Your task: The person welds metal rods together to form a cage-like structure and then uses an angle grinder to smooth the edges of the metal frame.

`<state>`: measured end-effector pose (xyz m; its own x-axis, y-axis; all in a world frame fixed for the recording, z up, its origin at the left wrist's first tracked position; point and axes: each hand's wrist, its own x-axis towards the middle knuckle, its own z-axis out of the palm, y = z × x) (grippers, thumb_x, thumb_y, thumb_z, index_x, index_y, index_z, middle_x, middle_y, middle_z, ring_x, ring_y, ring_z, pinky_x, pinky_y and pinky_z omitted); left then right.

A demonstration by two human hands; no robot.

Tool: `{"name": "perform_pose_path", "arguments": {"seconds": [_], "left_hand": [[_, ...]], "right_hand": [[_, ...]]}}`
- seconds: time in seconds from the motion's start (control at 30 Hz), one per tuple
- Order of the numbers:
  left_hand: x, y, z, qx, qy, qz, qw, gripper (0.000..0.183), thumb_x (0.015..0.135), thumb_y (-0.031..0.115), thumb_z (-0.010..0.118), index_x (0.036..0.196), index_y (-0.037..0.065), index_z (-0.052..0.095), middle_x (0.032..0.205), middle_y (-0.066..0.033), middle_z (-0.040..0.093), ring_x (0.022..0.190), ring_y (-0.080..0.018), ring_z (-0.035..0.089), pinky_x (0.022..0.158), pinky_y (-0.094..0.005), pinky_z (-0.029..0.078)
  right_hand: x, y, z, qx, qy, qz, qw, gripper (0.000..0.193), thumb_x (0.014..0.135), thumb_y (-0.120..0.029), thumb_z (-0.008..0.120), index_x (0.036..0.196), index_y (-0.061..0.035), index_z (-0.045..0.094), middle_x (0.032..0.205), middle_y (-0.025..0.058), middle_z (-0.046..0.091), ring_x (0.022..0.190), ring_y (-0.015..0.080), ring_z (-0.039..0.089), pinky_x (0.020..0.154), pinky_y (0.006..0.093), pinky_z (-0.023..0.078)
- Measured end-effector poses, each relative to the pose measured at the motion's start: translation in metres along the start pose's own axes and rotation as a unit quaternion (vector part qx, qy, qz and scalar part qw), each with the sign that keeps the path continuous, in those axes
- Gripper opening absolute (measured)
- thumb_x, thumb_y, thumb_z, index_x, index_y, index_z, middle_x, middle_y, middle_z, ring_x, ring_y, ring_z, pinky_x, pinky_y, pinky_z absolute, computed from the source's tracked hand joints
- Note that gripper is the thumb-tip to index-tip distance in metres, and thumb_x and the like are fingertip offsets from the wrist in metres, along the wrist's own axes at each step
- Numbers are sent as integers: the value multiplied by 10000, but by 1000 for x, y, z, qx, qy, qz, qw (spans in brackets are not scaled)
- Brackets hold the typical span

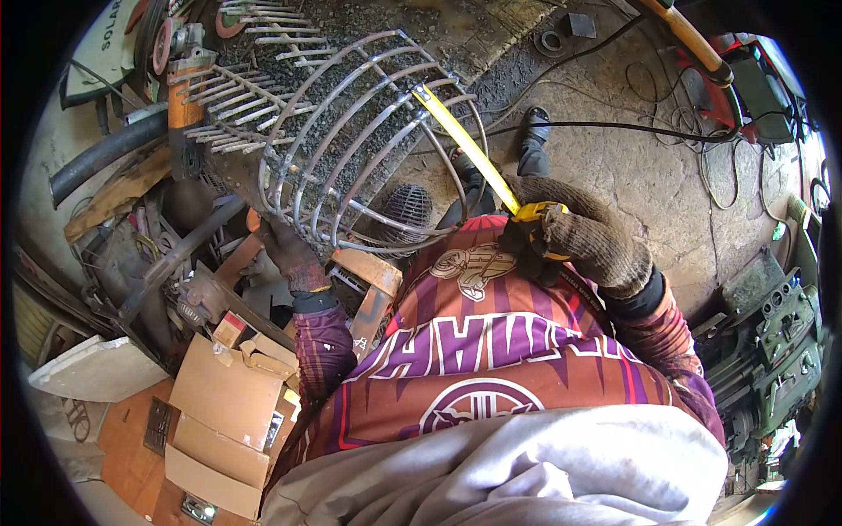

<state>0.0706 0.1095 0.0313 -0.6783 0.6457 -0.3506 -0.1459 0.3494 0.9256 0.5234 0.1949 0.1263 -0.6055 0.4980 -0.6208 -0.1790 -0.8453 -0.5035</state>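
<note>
A cage-like frame of curved, welded metal bars point(323, 131) stands in front of me. My right hand point(592, 232), in a brown knitted glove, is closed round a yellow tape measure point(537, 219). Its yellow blade point(465, 140) runs out straight, and the tip lies at a bar on the frame's far right side. My left hand point(296, 259), gloved and dark, is at the frame's near left end. Its fingers appear closed on a bar there, though they are partly hidden in shadow.
Rake-like metal pieces point(250, 101) and an orange angle grinder point(186, 92) lie at far left. A cardboard box point(224, 390) is at near left. Black cable point(614, 124) crosses the floor toward a red and black machine point(759, 96). Green machinery point(776, 324) stands at right.
</note>
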Motion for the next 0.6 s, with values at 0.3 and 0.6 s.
{"name": "perform_pose_path", "arguments": {"seconds": [0.3, 0.6], "left_hand": [[34, -32, -53, -151, -84, -91, 981, 497, 1070, 341, 309, 1523, 141, 358, 1575, -100, 344, 1430, -322, 337, 1181, -526, 255], [35, -31, -53, -196, -116, -103, 968, 517, 1067, 325, 313, 1537, 111, 332, 1581, -123, 328, 1426, -330, 345, 1179, -505, 270]], "right_hand": [[3, 11, -3, 55, -26, -1, 998, 486, 921, -295, 686, 1269, 22, 566, 992, 54, 648, 885, 112, 576, 790, 258, 487], [5, 15, -7, 54, -31, -5, 998, 487, 923, -306, 689, 1268, 16, 569, 1018, 62, 657, 890, 117, 581, 809, 257, 487]]}}
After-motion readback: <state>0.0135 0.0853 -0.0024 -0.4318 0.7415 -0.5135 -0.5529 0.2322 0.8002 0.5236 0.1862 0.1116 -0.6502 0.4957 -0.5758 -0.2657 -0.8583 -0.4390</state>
